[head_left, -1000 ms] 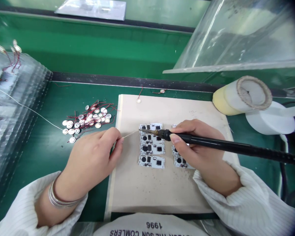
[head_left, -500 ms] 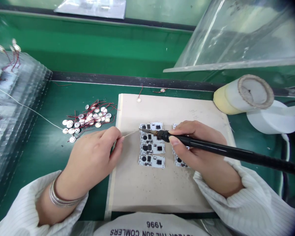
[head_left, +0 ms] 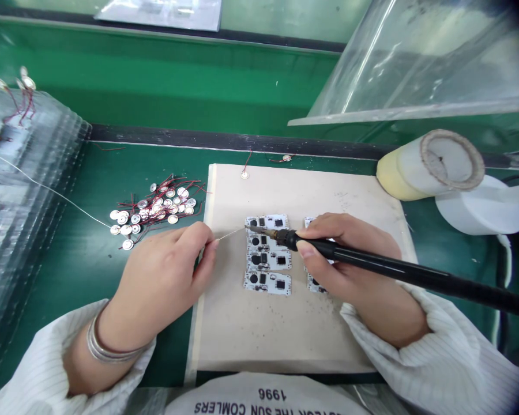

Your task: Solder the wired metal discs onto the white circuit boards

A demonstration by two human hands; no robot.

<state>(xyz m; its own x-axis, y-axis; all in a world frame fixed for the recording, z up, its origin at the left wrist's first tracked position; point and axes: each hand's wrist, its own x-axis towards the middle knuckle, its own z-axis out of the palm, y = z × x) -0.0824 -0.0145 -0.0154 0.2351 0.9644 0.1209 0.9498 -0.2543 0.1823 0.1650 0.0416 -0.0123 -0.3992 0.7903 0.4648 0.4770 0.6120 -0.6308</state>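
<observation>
My right hand (head_left: 354, 271) grips a black soldering iron (head_left: 372, 265) like a pen, its tip resting at the left edge of the upper small white circuit boards (head_left: 267, 253). My left hand (head_left: 164, 276) is pinched on a thin solder wire (head_left: 230, 234) whose end meets the iron's tip. The wire trails away to the left across the green mat. The boards lie in two columns on a beige work board (head_left: 294, 328); the right column (head_left: 315, 281) is mostly hidden under my right hand.
A pile of small round discs with red leads (head_left: 155, 208) lies left of the beige board. Stacked clear trays (head_left: 21, 190) stand at far left. A yellow-ended roll (head_left: 428, 166) and a white dish (head_left: 484, 210) sit at right, under a clear plastic shield (head_left: 415, 63).
The iron's handle has dropped slightly at the right. Both hands and the wire stay at the same spot on the boards.
</observation>
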